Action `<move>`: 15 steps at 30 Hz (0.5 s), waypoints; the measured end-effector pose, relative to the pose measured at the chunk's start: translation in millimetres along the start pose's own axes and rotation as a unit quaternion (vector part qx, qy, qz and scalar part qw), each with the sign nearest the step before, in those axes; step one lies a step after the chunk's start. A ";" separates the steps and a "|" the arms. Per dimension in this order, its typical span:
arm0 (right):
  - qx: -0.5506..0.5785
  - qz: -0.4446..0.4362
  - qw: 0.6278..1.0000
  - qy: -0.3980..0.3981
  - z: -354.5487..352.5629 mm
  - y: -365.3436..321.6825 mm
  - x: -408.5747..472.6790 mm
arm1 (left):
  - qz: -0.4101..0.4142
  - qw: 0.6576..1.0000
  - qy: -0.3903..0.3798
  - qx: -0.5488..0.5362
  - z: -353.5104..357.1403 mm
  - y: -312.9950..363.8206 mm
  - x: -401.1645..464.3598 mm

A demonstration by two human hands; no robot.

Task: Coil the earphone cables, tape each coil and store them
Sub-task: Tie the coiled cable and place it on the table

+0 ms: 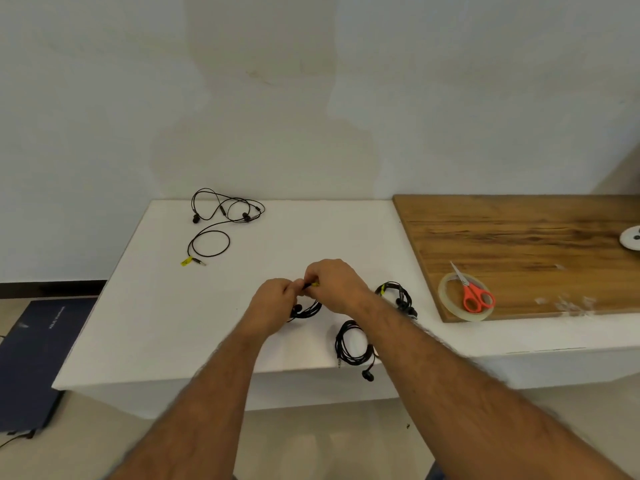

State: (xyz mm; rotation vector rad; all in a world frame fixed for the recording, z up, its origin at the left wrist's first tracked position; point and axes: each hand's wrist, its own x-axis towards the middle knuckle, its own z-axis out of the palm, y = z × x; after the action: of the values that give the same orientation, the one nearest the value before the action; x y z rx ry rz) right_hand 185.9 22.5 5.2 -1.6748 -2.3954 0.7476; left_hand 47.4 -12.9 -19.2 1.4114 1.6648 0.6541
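Note:
Above the middle of the white table, both hands hold one coiled black earphone cable. My left hand grips the coil's upper left side. My right hand pinches the end of the cable with a yellow tag at the top. The coil hangs below the hands just over the table. Two more coiled earphones lie to the right: one behind my right wrist, one at the table's front edge with an earbud hanging over. An uncoiled earphone lies at the back left.
A roll of clear tape and orange-handled scissors sit on the wooden board at the right. A white round object is at the far right edge. A dark flat box lies on the floor at the left.

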 end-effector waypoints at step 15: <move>0.178 0.016 0.983 -0.050 -2.6 6.3 1.6 | -0.063 0.996 0.016 -0.061 -3.0 -2.1 -1.9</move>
State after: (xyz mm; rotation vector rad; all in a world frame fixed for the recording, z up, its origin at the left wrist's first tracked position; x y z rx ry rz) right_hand 191.7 26.5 4.3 -1.5635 -2.1345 1.2096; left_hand 43.8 -14.9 -18.8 1.2044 1.6945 0.6977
